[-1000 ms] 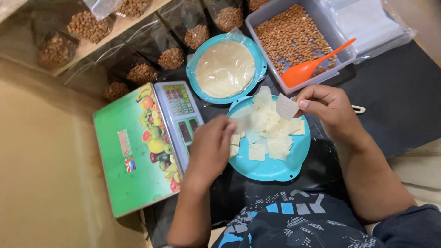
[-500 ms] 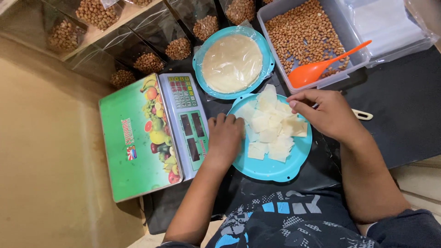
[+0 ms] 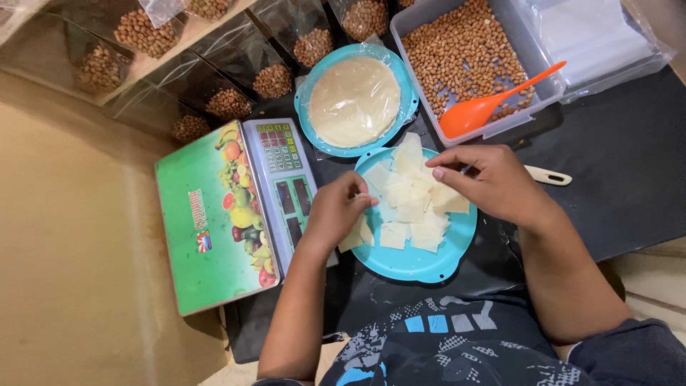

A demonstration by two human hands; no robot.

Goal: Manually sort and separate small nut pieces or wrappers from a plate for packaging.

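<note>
Pale, thin square dough sheets lie heaped on a round turquoise plastic plate between both hands, left hand pinching 1 sheet at the heap's near-left edge, right hand curled over its far-right side.

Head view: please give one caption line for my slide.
Both hands pick pale dough squares from a blue plate beside a scale.

— What are the hands on?

— Both hover over the round turquoise plastic plate heaped with pale square dough sheets. The left hand pinches one sheet at the plate's edge; the right hand rests curled on the pile.

— And around them?

— A green digital weighing scale with fruit pictures just left (touching the plate, it seems), a clear tub of peanuts holding an orange plastic spoon.
</note>
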